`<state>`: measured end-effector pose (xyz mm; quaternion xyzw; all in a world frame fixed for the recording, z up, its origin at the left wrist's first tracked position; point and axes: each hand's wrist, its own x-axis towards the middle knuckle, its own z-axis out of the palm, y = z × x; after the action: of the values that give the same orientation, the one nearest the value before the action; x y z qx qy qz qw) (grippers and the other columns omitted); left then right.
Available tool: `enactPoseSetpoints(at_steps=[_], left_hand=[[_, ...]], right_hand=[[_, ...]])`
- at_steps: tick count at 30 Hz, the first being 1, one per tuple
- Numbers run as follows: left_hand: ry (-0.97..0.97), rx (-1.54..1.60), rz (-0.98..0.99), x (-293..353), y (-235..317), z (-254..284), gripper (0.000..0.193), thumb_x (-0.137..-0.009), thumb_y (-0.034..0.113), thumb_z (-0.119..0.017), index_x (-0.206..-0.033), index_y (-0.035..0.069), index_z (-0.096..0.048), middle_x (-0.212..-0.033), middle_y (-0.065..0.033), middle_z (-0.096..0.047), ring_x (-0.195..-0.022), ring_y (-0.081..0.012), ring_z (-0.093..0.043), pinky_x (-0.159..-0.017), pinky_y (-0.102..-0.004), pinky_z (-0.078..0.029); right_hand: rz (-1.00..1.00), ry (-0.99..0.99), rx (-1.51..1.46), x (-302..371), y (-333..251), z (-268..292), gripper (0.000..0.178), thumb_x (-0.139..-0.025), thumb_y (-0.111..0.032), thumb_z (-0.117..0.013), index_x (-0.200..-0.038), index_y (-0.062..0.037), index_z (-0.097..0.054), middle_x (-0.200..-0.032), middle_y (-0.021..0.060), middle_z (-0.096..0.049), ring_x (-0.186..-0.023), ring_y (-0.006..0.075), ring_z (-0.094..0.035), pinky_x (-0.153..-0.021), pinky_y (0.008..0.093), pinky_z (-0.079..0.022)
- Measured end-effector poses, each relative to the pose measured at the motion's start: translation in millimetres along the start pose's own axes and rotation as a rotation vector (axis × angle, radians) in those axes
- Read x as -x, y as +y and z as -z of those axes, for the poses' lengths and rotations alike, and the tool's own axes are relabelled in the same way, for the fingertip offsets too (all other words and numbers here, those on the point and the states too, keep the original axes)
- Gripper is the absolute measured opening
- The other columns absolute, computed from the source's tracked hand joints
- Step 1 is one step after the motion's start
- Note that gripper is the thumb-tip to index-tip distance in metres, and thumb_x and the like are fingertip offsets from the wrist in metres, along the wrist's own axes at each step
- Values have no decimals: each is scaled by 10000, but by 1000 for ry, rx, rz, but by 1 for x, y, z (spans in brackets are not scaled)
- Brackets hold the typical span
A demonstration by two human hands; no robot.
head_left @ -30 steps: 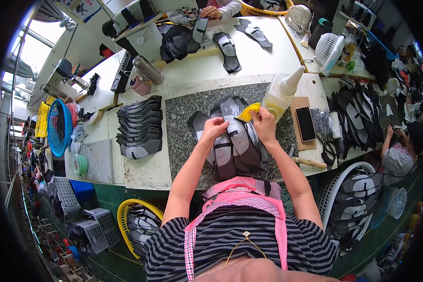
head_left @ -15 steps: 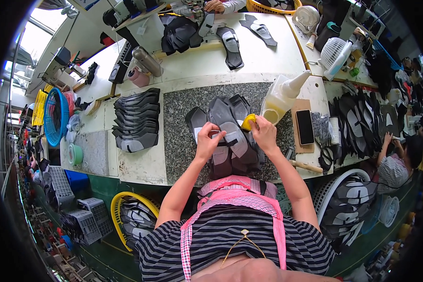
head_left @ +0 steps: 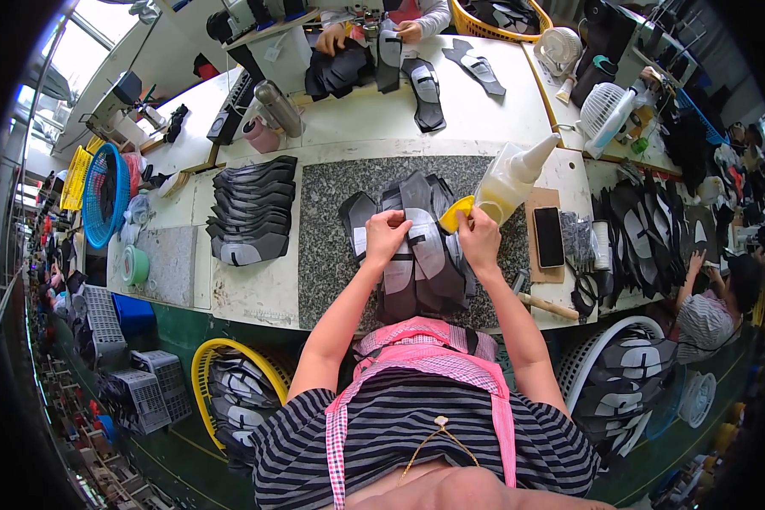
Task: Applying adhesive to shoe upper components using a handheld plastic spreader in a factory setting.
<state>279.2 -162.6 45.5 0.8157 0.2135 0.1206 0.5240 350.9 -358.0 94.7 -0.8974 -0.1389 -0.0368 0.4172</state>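
Several dark and light grey shoe upper pieces point(head_left: 425, 255) lie overlapped on the speckled stone slab point(head_left: 331, 183) before me. My left hand point(head_left: 388, 238) is closed, its thumb and fingertips pinching at the left edge of the upmost piece. In my right hand point(head_left: 479, 238) is a flat yellow scraper-like piece with a rounded edge point(head_left: 456, 210), held over the right side of the pile. Just beyond that hand stands a clear squeeze bottle point(head_left: 506, 183) with a white nozzle and pale yellow liquid, its body tilted in view.
Left of the slab lies a row of stacked uppers point(head_left: 251, 212). A phone point(head_left: 549, 238), scissors point(head_left: 583, 291) and a wooden-handled hammer point(head_left: 548, 307) lie to the right. Baskets of uppers flank me, yellow point(head_left: 202, 374) and white point(head_left: 574, 374). Across the table a co-worker's hands point(head_left: 331, 38) handle uppers.
My left hand has moved slightly right and up to the upmost piece's edge. The yellow piece has turned to show more of its flat face. The co-worker's hands have shifted over their uppers.
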Motion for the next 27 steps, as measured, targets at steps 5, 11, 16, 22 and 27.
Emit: enactPoseSetpoints(at_steps=[5, 11, 16, 22, 27], left_hand=[[-76, 93, 59, -2, 1, 2, 247, -769, 116, -735, -948, -39, -664, -839, -77, -707, -790, -142, -673, -740, -283, -544], [-240, 435, -102, 52, 26, 23, 278, -758, -13, -683, -1031, 7, -633, -1164, -99, -566, -1051, -164, -590, -864, -286, -506], [-274, 101, -413, 69, 32, 34, 216, -692, 47, -716, -888, 10, -633, -1124, -89, -577, -1042, -172, -579, -897, -310, -460], [-362, 407, -19, 98, 23, 32, 296, -788, 120, -766, -754, 29, -487, -756, 17, -508, -743, -85, -575, -657, -238, -484], [-50, 911, 185, 131, 32, 100, 234, -881, 60, -671, -833, 98, -446, -788, 21, -556, -724, -76, -617, -562, -233, -546]], right_hand=[[179, -12, 85, -2, 11, -8, 169, -890, -230, -593, -885, -61, -586, -801, 119, -619, -735, 375, -620, -610, 480, -466], [216, -42, 103, -9, 13, -10, 152, -883, -218, -596, -914, -70, -604, -806, 103, -616, -730, 358, -625, -606, 464, -476], [150, -70, 20, -17, 7, -1, 185, -888, -228, -597, -903, -44, -609, -837, 127, -633, -732, 360, -623, -613, 452, -473], [315, -140, 96, 10, 2, -5, 206, -916, -216, -588, -875, -14, -604, -834, 166, -624, -737, 376, -614, -621, 450, -469], [375, -114, 172, 11, 16, -7, 245, -940, -228, -566, -853, 0, -585, -788, 172, -606, -685, 375, -597, -593, 449, -446]])
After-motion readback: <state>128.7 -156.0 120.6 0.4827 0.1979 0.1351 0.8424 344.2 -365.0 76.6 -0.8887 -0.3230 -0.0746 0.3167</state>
